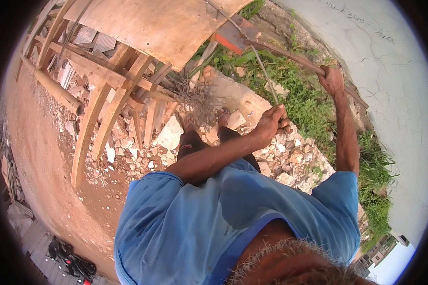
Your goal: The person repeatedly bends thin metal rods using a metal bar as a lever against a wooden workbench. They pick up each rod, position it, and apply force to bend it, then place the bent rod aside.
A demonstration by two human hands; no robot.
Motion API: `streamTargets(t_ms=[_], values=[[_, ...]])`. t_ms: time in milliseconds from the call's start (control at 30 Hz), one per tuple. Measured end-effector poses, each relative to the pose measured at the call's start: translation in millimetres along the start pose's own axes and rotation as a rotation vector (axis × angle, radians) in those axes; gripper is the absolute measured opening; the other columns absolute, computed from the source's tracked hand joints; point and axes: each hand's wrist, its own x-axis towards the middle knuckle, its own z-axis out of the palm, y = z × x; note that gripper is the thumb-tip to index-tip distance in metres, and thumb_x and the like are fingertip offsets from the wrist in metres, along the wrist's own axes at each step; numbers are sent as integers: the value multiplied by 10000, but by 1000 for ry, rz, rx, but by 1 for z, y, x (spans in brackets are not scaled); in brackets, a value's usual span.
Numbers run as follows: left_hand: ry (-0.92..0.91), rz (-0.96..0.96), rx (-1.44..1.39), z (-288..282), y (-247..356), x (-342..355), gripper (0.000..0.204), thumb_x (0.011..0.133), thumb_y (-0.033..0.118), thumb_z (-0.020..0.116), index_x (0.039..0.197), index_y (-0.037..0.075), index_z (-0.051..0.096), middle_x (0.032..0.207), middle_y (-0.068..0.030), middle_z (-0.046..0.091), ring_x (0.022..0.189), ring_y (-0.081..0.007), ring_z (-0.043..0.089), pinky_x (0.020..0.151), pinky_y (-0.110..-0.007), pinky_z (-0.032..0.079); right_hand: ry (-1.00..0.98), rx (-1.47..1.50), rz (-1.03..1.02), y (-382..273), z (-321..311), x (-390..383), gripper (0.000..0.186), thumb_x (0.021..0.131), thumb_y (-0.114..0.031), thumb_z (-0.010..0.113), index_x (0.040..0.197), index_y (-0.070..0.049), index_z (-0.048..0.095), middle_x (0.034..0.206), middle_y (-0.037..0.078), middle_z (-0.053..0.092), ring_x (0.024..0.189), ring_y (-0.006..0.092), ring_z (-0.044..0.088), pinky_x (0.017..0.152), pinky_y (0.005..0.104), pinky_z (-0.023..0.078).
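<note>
The left hand (270, 124) gripped the near end of a thin rod (264, 69), which slanted up to a red-edged block (233, 39) beside the wooden board (161, 29). The right hand (332, 80) was wrapped around a long bar (294, 57), whose far end met the rod near the block, above green weeds (299, 97).

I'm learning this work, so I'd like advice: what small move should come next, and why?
Probably swing the lever slightly: the right hand grips it, the left hand holds the rod, and the rod appears to meet the lever's far end.
</note>
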Motion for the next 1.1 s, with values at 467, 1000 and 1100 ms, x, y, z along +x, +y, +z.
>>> streamTargets(t_ms=[467,1000,1100], values=[[11,-151,265,-78,104,-111,301,1046,354,465,979,79,569,677,40,441,575,-105,465,540,-311,483,-5,59,459,-151,-26,-155,652,923,-676,487,1080,-68,662,656,146,661,648,318,683,606,448,531],[-54,34,759,-139,189,-121,288,1001,276,511,938,11,606,618,-1,472,522,-136,450,540,-300,457,79,63,727,-275,-8,-195,721,943,-714,376,1026,-56,660,704,133,648,672,296,664,624,474,521],[-116,67,899,-149,222,-124,278,1005,277,521,935,22,608,628,13,463,531,-116,416,548,-306,449,14,119,849,-311,0,-196,646,982,-631,399,1102,-51,658,826,179,705,830,358,703,742,498,543]])
